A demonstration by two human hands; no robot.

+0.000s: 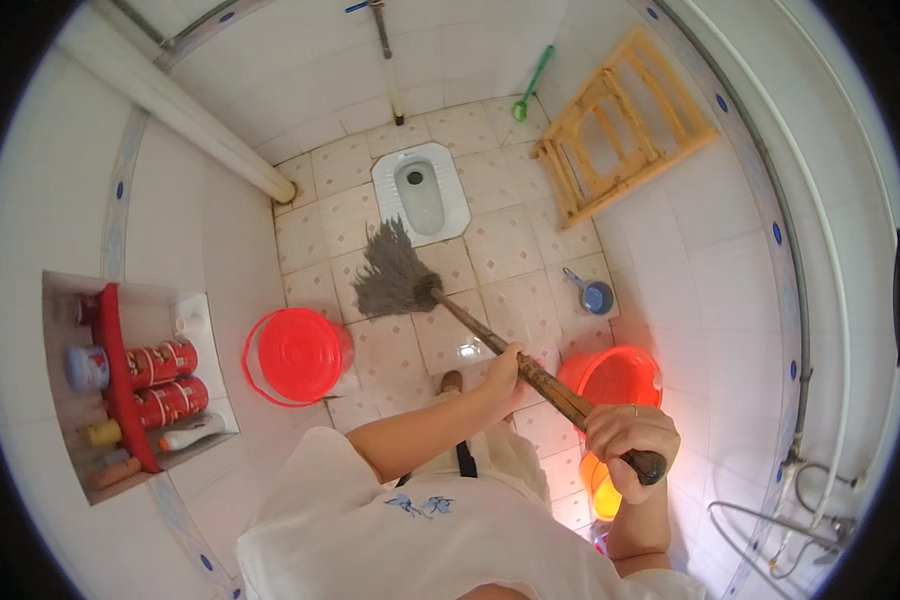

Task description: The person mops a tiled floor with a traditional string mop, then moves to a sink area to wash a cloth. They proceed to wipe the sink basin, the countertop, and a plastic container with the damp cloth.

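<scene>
A mop with a dark wooden handle [470, 325] slants across the middle of the view. My left hand [503, 378] is closed round the handle partway down. Near its top end my right hand [630, 440] wraps round it, a ring on one finger. Grey strands of the mop head [395, 272] lie spread on the tiled floor [510, 245], just in front of the white squat toilet [422, 200]. The strands reach close to the toilet's near rim.
A red bucket [302, 355] stands left, and another red bucket [625, 375] at right, partly behind the handle. A blue dipper [595, 296] lies near the right wall. A folded wooden rack [620, 130] leans there; a green brush [535, 85] is in the far corner. Cans fill a wall niche [190, 450].
</scene>
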